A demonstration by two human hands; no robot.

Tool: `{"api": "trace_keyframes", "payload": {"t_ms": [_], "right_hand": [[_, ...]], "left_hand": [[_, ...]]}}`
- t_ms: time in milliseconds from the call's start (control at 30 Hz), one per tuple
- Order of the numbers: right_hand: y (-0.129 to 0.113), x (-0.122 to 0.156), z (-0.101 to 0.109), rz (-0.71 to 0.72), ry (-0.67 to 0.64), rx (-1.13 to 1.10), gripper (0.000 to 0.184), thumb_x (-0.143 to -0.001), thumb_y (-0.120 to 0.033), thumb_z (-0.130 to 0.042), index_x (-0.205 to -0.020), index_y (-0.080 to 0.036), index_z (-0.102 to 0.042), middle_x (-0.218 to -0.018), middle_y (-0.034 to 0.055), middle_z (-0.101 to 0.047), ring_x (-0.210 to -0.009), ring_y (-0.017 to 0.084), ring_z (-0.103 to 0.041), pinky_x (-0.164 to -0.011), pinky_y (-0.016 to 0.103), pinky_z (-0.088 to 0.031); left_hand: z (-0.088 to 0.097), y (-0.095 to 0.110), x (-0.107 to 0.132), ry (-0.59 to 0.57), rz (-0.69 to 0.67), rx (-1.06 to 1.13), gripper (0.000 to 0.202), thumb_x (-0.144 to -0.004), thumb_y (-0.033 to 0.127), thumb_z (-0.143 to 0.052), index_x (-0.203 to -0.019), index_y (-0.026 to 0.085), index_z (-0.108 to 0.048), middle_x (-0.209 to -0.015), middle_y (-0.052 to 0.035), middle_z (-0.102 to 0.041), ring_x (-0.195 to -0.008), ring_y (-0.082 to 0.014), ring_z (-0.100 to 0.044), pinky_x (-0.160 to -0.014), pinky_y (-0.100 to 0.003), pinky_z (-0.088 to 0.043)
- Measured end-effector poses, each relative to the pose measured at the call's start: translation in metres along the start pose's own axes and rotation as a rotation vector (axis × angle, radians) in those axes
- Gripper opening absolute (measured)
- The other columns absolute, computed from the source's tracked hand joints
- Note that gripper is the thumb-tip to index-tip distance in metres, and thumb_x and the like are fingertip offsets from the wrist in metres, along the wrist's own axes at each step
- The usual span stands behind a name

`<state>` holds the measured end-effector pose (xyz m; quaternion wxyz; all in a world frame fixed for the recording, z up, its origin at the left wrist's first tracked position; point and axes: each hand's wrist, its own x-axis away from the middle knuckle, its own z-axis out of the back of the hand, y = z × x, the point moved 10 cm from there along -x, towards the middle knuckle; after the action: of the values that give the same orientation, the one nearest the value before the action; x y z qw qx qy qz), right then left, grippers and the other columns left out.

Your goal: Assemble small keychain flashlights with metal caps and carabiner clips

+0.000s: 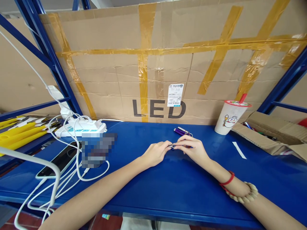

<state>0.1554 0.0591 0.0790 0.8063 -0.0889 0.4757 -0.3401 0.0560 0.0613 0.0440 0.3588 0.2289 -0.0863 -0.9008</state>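
Over the blue table top (168, 188) my two hands meet near the middle. My left hand (155, 153) pinches a small round silver part (172, 146) with its fingertips. My right hand (193, 148) is curled shut around a small purple cylinder, whose end meets that silver part. Just behind the hands lies another small purple flashlight (181, 131) with a metal ring. My right wrist carries a red cord and a bead bracelet.
A white cup (229, 118) with a red straw stands at the back right, beside an open cardboard box (271, 134). At the left lie a white power strip (82, 127), cables, a phone (59, 161) and yellow tools (21, 134). A taped cardboard wall closes the back.
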Motion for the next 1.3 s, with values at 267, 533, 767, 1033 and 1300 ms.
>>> {"api": "trace_keyframes", "payload": {"t_ms": [267, 533, 767, 1033, 1300], "right_hand": [[-0.001, 0.003, -0.004, 0.014, -0.019, -0.025, 0.023, -0.079, -0.04, -0.058, -0.075, -0.022, -0.072, -0.074, 0.0035, -0.062, -0.042, 0.007, -0.047, -0.042, 0.023, -0.043], [-0.005, 0.005, -0.004, 0.049, -0.017, 0.058, 0.022, -0.08, -0.039, -0.058, -0.074, -0.023, -0.072, -0.073, 0.0035, -0.063, -0.053, 0.009, -0.053, -0.048, 0.022, -0.043], [-0.005, 0.006, -0.007, 0.047, -0.042, 0.108, 0.019, -0.078, -0.035, -0.061, -0.07, -0.019, -0.068, -0.072, 0.0031, -0.062, -0.051, 0.009, -0.051, -0.046, 0.021, -0.041], [0.007, 0.003, -0.012, -0.084, -0.062, 0.002, 0.022, -0.075, -0.036, -0.064, -0.064, -0.018, -0.065, -0.067, 0.0022, -0.061, -0.046, 0.007, -0.047, -0.044, 0.021, -0.038], [0.018, 0.006, -0.018, -0.19, -0.092, -0.082, 0.029, -0.075, -0.043, -0.062, -0.064, -0.016, -0.064, -0.068, 0.0033, -0.06, -0.044, 0.007, -0.047, -0.041, 0.021, -0.037]], "left_hand": [[-0.004, 0.0, 0.002, -0.049, -0.016, 0.019, 0.018, -0.094, 0.024, -0.026, -0.098, 0.019, -0.043, -0.082, -0.0013, -0.06, -0.073, -0.0145, -0.059, -0.063, -0.023, -0.042], [-0.004, 0.001, 0.002, -0.045, -0.024, 0.048, 0.016, -0.093, 0.022, -0.029, -0.099, 0.019, -0.043, -0.082, -0.0012, -0.06, -0.073, -0.0144, -0.059, -0.066, -0.023, -0.043], [-0.004, 0.005, 0.003, -0.049, -0.039, 0.08, 0.014, -0.093, 0.021, -0.032, -0.1, 0.018, -0.044, -0.087, -0.002, -0.061, -0.077, -0.0151, -0.06, -0.068, -0.024, -0.044], [-0.003, 0.004, 0.002, -0.042, -0.023, 0.073, 0.015, -0.092, 0.02, -0.032, -0.099, 0.019, -0.045, -0.091, -0.0024, -0.063, -0.081, -0.0145, -0.061, -0.071, -0.024, -0.046], [0.0, 0.003, 0.001, 0.018, -0.039, 0.011, 0.016, -0.092, 0.023, -0.032, -0.097, 0.019, -0.047, -0.099, -0.0033, -0.063, -0.087, -0.016, -0.061, -0.073, -0.025, -0.046]]}}
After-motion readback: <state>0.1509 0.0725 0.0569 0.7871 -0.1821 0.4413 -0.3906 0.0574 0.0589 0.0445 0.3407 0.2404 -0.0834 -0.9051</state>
